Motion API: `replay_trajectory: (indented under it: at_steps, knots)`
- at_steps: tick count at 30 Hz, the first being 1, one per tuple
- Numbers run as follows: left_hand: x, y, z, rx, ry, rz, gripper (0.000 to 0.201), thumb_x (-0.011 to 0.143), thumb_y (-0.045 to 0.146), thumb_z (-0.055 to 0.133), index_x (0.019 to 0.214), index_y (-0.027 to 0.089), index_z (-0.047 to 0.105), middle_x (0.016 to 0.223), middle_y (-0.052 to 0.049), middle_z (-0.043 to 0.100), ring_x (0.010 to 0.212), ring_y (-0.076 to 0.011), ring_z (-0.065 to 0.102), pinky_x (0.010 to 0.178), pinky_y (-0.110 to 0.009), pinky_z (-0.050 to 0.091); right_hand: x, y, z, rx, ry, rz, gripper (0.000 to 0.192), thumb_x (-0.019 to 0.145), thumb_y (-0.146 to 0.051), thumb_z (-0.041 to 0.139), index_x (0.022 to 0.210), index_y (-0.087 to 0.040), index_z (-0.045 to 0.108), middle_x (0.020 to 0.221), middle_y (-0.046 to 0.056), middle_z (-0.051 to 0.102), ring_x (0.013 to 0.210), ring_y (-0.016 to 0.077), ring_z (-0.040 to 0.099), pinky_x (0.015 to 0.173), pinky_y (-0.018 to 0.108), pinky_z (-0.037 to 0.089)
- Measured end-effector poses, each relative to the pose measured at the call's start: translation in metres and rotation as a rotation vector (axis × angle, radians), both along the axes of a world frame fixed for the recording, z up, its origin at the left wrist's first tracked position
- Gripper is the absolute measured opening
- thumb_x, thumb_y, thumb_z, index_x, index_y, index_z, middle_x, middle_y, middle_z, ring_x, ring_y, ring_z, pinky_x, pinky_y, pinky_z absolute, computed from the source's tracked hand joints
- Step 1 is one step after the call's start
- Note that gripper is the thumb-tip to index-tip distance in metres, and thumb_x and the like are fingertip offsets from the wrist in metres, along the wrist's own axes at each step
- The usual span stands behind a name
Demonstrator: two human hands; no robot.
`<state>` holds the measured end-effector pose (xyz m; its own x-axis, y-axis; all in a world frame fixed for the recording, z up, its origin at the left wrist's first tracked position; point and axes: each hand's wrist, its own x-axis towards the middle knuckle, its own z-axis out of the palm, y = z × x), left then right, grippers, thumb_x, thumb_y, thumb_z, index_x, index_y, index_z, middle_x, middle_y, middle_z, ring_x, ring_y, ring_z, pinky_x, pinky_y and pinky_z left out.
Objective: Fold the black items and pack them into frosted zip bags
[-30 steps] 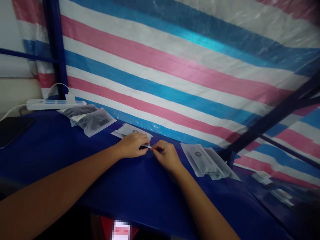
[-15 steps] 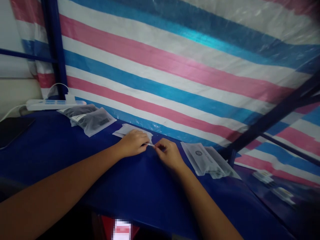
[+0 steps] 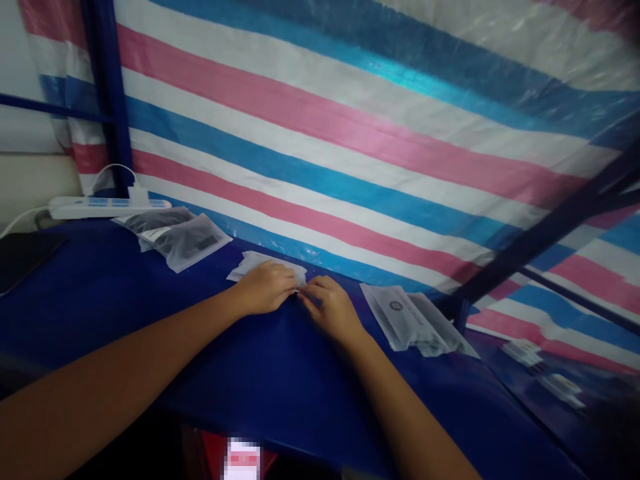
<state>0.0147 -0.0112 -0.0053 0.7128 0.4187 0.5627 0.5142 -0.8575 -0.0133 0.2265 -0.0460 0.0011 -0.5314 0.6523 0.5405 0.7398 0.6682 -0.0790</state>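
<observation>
A small frosted plastic bag point(image 3: 250, 261) lies on the blue table point(image 3: 280, 380), partly hidden behind my left hand point(image 3: 269, 288). The fingers of that hand are closed on the bag's near edge. Close beside it, my right hand point(image 3: 331, 305) pinches the same edge, and the fingertips of both hands almost meet. Only a tiny pale bit of the edge shows between them. What the bag contains is hidden.
More frosted bags point(image 3: 197, 243) lie at the left, by a white power strip point(image 3: 107, 207). Printed frosted bags point(image 3: 400, 317) overlap at the right. White plug adapters point(image 3: 563, 388) sit far right, a dark flat device point(image 3: 27, 257) far left. A striped plastic sheet point(image 3: 325, 133) hangs behind.
My right hand has moved slightly left along the bag's edge, closing the gap to my left hand. The pale strip seen between them is now mostly covered.
</observation>
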Motion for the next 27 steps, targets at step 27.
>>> replay_trajectory:
  at_steps: [27]
  knots:
    - [-0.012,0.009,0.0,-0.149,-0.063,0.089,0.014,0.087,0.013,0.052,0.094,0.02,0.063,0.097,-0.005,0.067,0.093,-0.0212,0.062,0.08,-0.034,0.047,0.013,0.0,0.006,0.021,-0.146,-0.321,0.003,0.083,-0.019,0.058,0.083,-0.022,0.06,0.086,0.007,0.063,0.086,0.0229,0.06,0.072,0.033,0.042]
